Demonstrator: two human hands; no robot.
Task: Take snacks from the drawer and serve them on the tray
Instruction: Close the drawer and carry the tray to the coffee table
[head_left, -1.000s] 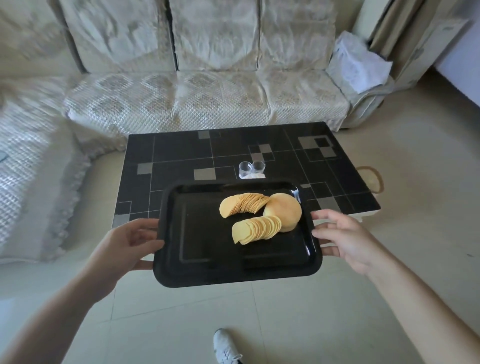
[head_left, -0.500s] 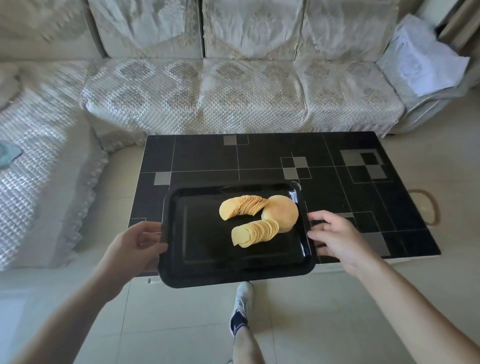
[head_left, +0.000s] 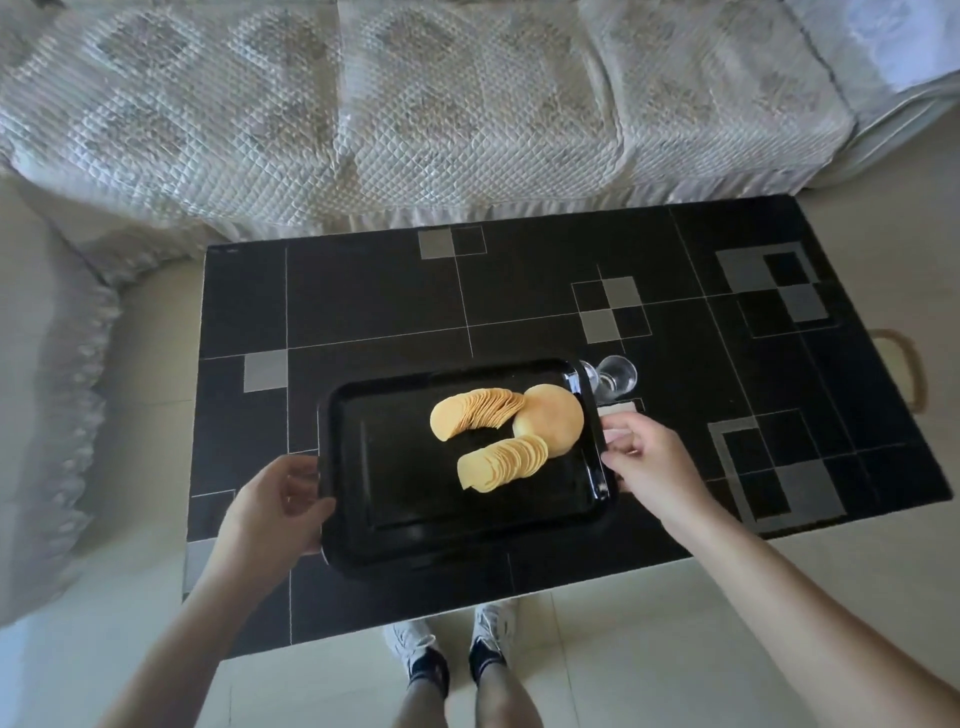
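A pale quilted fabric sofa (head_left: 415, 104) is seen along the far edge of the view. Just in front of it a black rectangular worktop (head_left: 363, 301) patterned with grey squares is placed. A glossy black rectangular plastic tray (head_left: 395, 499) is held over the near half of the worktop; whether it touches the surface cannot be told. The tray's left rim is gripped by the left hand (head_left: 270, 509), its fingers curled round the edge, and the right rim is pinched by the right hand (head_left: 649, 462). On the tray's right part, 2 fanned rows of thin yellow round crisps (head_left: 480, 415) are laid beside 1 round golden bun (head_left: 553, 425). A clear drinking glass (head_left: 615, 376) is seen just beyond the tray's far right corner.
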